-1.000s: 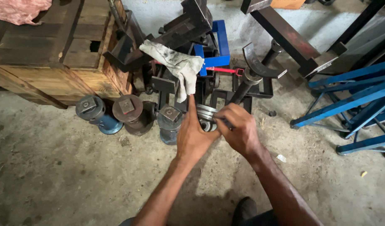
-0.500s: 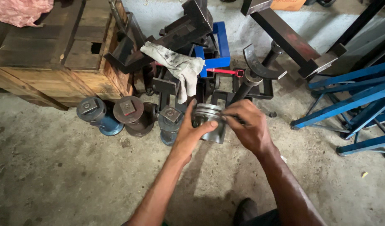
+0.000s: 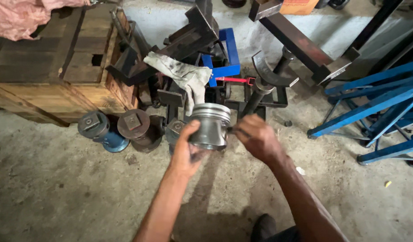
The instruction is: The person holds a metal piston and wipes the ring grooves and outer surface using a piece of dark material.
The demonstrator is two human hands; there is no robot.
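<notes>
Two hands are on the job, both out over a rough concrete floor [image 3: 58, 192]. The left hand [image 3: 187, 150] has a firm grip around the side of a grey metal piston [image 3: 209, 125], holding it upright just above the floor with the ringed crown on top. The right hand [image 3: 259, 140] is closed on a thin dark tool [image 3: 235, 130] whose tip touches the piston's side; can't tell what kind of tool it is. Right behind the piston a dirty rag [image 3: 185, 77] is draped over dark steel brackets. To the left, round jacks [image 3: 116, 130] sit beside a wooden crate [image 3: 49, 67], and blue stands [image 3: 372, 107] are off to the right.
</notes>
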